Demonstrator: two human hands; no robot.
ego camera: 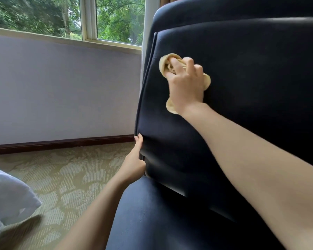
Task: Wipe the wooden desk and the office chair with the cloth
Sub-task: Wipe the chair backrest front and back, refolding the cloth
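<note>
"Both hands on the office chair (251, 98)?"

"Yes. The right hand (185, 85) has its fingers curled into a bunched yellow cloth (163, 65) and presses it flat against the dark blue backrest, in its upper left part, near the piped side seam."

"How much of the cloth shows?"

"Folds stick out above the fingertips, to the right of the knuckles and below the wrist. The rest is under the palm."

"And the left hand (136, 162)?"

"Lower down, it grips the backrest's left edge just above the seat (157, 219). The thumb lies up along the front of the edge, and the fingers are curled around it, their tips hidden behind."

"What's around the chair?"

"To the left are a patterned beige carpet (65, 179), a dark wooden baseboard (61, 143) and a pale wall (61, 91) under a window (90, 20) with green trees outside. White fabric (7, 193) shows at the lower left corner."
</note>
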